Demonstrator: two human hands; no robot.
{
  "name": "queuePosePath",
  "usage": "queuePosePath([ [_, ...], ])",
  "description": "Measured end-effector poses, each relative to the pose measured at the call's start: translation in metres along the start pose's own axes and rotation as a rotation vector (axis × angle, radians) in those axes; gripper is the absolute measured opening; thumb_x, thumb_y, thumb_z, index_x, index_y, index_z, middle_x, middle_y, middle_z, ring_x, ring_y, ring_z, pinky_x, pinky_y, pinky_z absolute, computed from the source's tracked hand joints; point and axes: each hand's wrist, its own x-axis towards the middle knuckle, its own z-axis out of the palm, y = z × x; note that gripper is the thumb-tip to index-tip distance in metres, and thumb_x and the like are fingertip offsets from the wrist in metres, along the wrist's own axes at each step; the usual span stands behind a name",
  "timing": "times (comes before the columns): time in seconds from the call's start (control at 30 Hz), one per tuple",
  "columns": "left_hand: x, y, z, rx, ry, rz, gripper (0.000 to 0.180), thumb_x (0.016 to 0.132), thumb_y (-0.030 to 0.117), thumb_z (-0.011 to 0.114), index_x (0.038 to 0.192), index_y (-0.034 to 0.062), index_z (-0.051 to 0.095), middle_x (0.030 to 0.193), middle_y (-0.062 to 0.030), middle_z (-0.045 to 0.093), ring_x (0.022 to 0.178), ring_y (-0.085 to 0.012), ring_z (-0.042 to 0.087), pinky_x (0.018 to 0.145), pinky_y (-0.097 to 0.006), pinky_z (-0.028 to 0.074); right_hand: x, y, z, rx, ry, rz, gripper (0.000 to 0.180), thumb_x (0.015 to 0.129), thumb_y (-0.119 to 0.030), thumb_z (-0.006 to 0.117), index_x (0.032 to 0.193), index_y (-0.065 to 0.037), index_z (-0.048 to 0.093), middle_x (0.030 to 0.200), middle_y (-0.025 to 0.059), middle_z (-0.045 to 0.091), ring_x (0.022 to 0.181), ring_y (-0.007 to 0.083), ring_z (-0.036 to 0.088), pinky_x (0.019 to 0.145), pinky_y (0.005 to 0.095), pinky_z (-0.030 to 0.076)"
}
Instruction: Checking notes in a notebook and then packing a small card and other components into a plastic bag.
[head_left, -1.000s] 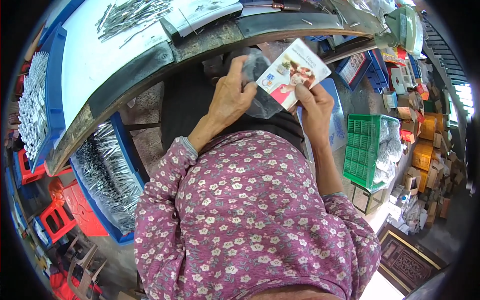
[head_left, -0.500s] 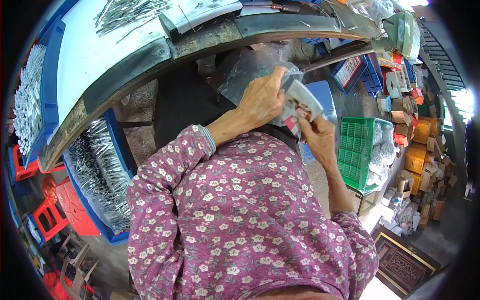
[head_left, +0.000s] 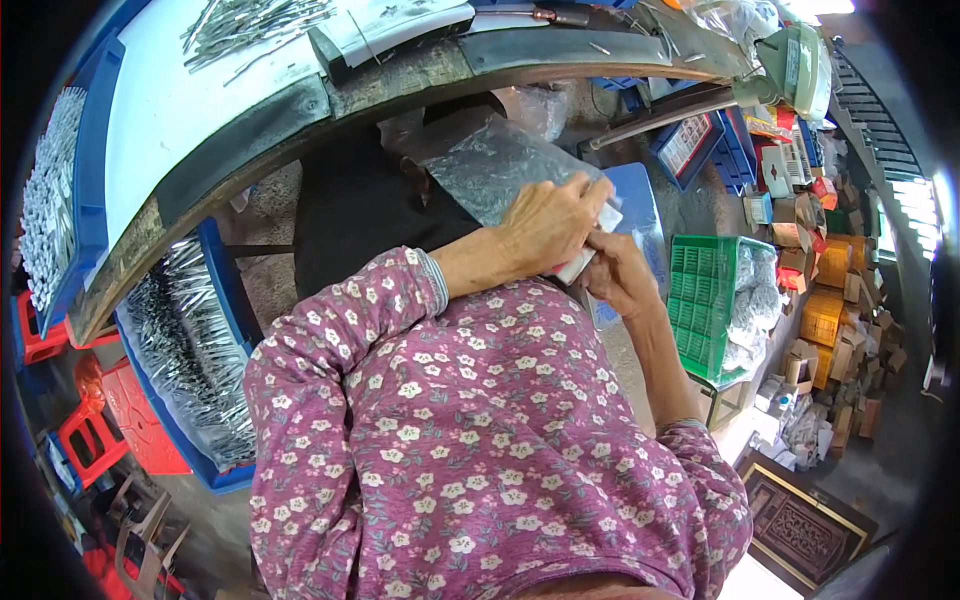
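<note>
My left hand (head_left: 553, 222) and my right hand (head_left: 622, 272) meet just above my lap, both closed on a small white packet (head_left: 578, 264) with some red on it. My left fingers curl over its upper side, while my right thumb and fingers pinch its right edge. Most of the packet is covered by the fingers. A clear plastic bag (head_left: 490, 165) spreads over my knees, running up to my left hand; whether the left hand also grips it, I cannot tell.
The workbench (head_left: 400, 95) curves across the far side, carrying thin metal rods (head_left: 250, 30). At left stands a blue crate (head_left: 232, 300) of metal parts, near a red stool (head_left: 90, 440). A green basket (head_left: 700, 300) with bagged goods stands right, beside a blue stool (head_left: 640, 200).
The packet, earlier held up flat with its printed picture showing, has come down and is now mostly covered by both hands. My left hand has lowered towards my right; the bag lies more spread out.
</note>
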Motion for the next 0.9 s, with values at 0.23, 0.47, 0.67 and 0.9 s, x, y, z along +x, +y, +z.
queuePosePath([
  [0.23,-0.012,-0.002,0.019,-0.096,-0.018,0.04,0.031,0.073,0.006,0.052,0.105,0.0052,0.05,0.085,-0.0142,0.057,0.069,-0.0336,0.059,0.056,-0.041,0.048,0.014,0.027,0.017,-0.301,0.179,-0.38,0.017,0.085,-0.009,0.044,0.078,0.003,0.054,0.062,0.0079,0.056,0.048,0.0131,0.053,0.04,0.0236,0.039],
  [0.47,-0.011,-0.016,0.032,-0.294,-0.036,-0.019,0.026,0.077,0.002,0.046,0.102,0.0059,0.052,0.093,-0.0148,0.059,0.083,-0.033,0.057,0.07,-0.039,0.046,0.048,0.038,0.006,-0.077,0.014,-0.207,0.029,0.088,-0.017,0.047,0.11,0.001,0.044,0.107,0.014,0.05,0.095,0.0193,0.053,0.075,0.0311,0.046],
  [0.67,-0.012,-0.021,0.034,-0.413,0.063,0.093,0.02,0.076,0.002,0.045,0.095,0.0033,0.053,0.086,-0.0166,0.059,0.08,-0.0347,0.057,0.066,-0.042,0.046,0.044,0.047,-0.004,0.204,-0.179,0.036,0.034,0.088,-0.019,0.047,0.115,0.001,0.041,0.115,0.0141,0.048,0.103,0.0214,0.05,0.082,0.0329,0.044],
  [0.9,-0.004,-0.02,0.032,-0.669,-0.115,-0.065,0.022,0.079,0.002,0.043,0.099,0.0012,0.053,0.088,-0.0132,0.058,0.083,-0.024,0.056,0.073,-0.031,0.044,0.104,0.046,0.01,0.062,-0.233,-0.073,0.032,0.088,-0.019,0.046,0.114,0.001,0.043,0.113,0.0137,0.049,0.101,0.0211,0.051,0.081,0.0329,0.045],
])
